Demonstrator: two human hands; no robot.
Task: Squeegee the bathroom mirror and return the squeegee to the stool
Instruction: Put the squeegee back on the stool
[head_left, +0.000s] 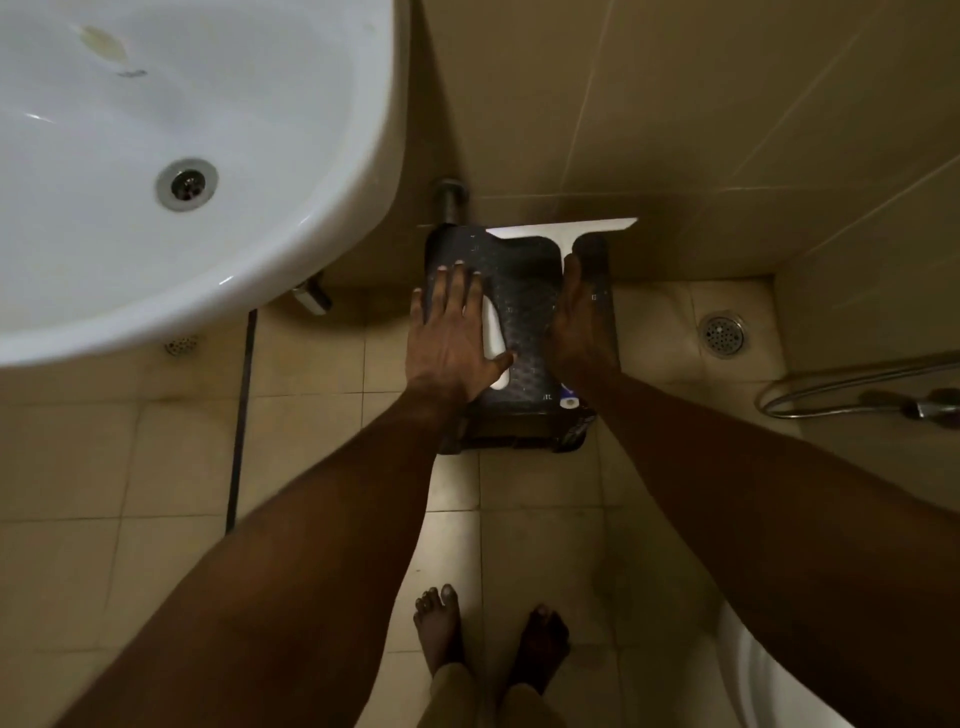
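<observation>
A dark textured stool (524, 291) stands on the floor tiles against the wall. A white squeegee (561, 227) lies on it, its blade along the stool's far edge and its neck running under my right hand (582, 322). That hand lies along the stool's right side with fingertips at the neck; its grip is hidden in shadow. My left hand (452, 332) rests flat on the stool's left part, fingers spread, thumb against a white rounded bar (493, 332). The mirror is out of view.
A white sink basin (218, 156) overhangs at the upper left, close to the stool. A floor drain (723, 335) and a shower hose with its head (883, 400) lie to the right. My bare feet (488, 639) stand below, and a white rim (769, 680) shows at the lower right.
</observation>
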